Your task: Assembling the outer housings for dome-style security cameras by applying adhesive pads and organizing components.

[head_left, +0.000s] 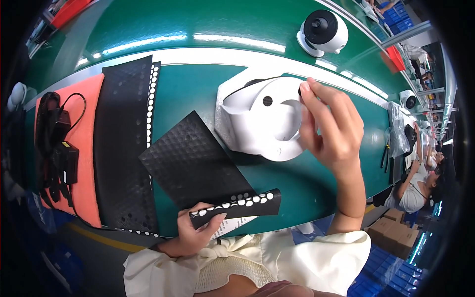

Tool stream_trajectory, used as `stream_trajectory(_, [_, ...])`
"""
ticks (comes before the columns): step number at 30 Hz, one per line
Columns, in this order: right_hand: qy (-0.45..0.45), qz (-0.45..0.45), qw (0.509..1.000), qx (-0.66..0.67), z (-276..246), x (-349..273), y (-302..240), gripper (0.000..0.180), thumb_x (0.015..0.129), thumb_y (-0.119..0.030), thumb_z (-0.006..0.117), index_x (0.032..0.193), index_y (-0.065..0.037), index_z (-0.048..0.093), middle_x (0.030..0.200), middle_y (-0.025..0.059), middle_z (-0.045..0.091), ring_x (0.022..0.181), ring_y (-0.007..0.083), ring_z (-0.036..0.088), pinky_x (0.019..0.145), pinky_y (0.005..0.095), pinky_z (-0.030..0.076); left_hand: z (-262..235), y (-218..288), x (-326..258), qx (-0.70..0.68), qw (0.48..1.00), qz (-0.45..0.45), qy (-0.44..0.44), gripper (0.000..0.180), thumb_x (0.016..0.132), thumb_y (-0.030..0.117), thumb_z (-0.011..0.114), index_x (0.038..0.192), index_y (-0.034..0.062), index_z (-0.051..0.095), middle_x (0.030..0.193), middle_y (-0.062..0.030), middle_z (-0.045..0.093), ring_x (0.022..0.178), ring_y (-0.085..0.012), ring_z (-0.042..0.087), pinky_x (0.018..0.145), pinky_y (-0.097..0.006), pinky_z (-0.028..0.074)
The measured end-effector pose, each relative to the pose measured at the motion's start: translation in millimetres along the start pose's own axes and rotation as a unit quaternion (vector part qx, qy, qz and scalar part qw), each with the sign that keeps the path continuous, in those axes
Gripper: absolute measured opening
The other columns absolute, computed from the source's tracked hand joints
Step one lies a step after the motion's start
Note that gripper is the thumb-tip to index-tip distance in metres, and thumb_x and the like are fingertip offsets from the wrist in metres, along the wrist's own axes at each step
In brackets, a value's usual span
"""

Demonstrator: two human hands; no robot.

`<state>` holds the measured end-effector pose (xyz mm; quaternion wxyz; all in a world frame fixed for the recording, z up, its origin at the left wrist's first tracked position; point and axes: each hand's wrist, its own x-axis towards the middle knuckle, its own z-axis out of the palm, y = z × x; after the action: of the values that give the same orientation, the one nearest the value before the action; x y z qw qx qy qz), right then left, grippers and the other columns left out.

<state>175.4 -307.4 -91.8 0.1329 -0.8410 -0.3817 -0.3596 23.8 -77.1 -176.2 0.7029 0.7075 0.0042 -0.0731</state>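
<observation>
My left hand (198, 230) grips a black sheet of round stick-on pads (198, 163) by its near end. That end is folded over, and a row of white dots shows along it. My right hand (334, 126) is at the right side of a white plastic housing (255, 116). Its fingertips are pinched on a small black round pad (300, 91) against the housing's upper right edge. Another black pad (267, 101) sits on the housing's face. The housing is tilted on a pale foam block (220, 119) with cut corners.
A larger black pad sheet (123, 143) lies to the left. Beside it, an orange foam mat (94, 193) carries black power adapters (68, 161) with cables. A white camera-like device (324, 32) stands on the far green surface. Pliers (385, 157) and plastic bags (398, 133) lie right; people sit beyond.
</observation>
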Motion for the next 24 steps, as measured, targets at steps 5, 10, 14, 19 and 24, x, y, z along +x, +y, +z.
stream_trajectory(5, [-0.129, 0.039, 0.99, -0.051, -24.2, 3.7, -3.2, 0.032, 0.069, -0.012, 0.063, 0.099, 0.0, 0.059, 0.096, 0.0135, 0.055, 0.079, 0.026, 0.053, 0.067, 0.0336, 0.041, 5.4, 0.2, -0.5, 0.016, 0.999, 0.019, 0.026, 0.011, 0.072, 0.005, 0.068, 0.076, -0.0003, 0.059, 0.063, -0.0031, 0.061, 0.056, -0.0056, 0.056, 0.052, -0.02, 0.044])
stream_trajectory(10, [-0.047, 0.11, 0.991, 0.06, -34.4, 2.2, -56.5, 0.034, 0.058, -0.003, 0.066, 0.092, -0.001, 0.063, 0.086, 0.0121, 0.057, 0.073, 0.0219, 0.053, 0.06, 0.0298, 0.043, -0.7, 5.8, 7.5, 0.049, 0.998, 0.038, -0.014, 0.012, 0.072, 0.006, 0.068, 0.076, -0.0003, 0.059, 0.06, -0.0047, 0.061, 0.053, -0.0066, 0.058, 0.048, -0.02, 0.043])
stream_trajectory(14, [-0.169, 0.047, 0.948, 0.265, -19.7, -14.7, -83.6, 0.028, 0.057, -0.007, 0.06, 0.084, 0.0, 0.061, 0.074, 0.0052, 0.053, 0.062, 0.0158, 0.048, 0.05, 0.0258, 0.033, 0.1, 1.0, 6.6, 0.045, 0.997, 0.058, -0.021, 0.012, 0.072, 0.006, 0.068, 0.079, -0.0008, 0.061, 0.061, -0.0047, 0.061, 0.052, -0.0093, 0.059, 0.048, -0.02, 0.043])
stream_trajectory(19, [-0.206, 0.056, 0.936, 0.28, -4.8, -21.3, -100.4, 0.028, 0.057, -0.008, 0.059, 0.084, -0.001, 0.061, 0.073, 0.0038, 0.05, 0.063, 0.015, 0.046, 0.049, 0.0247, 0.029, -1.8, 2.4, 5.0, 0.054, 0.996, 0.071, -0.029, 0.012, 0.072, 0.007, 0.068, 0.079, -0.001, 0.061, 0.062, -0.0049, 0.061, 0.054, -0.0101, 0.06, 0.049, -0.021, 0.043])
stream_trajectory(24, [-0.234, 0.063, 0.926, 0.289, -2.5, -24.4, -103.6, 0.025, 0.061, -0.011, 0.064, 0.085, -0.003, 0.062, 0.073, 0.0042, 0.051, 0.061, 0.018, 0.044, 0.051, 0.027, 0.034, -0.6, 3.2, 5.9, 0.05, 0.995, 0.075, -0.034, 0.011, 0.073, 0.007, 0.067, 0.079, -0.0003, 0.061, 0.062, -0.0049, 0.061, 0.054, -0.0113, 0.06, 0.05, -0.022, 0.044])
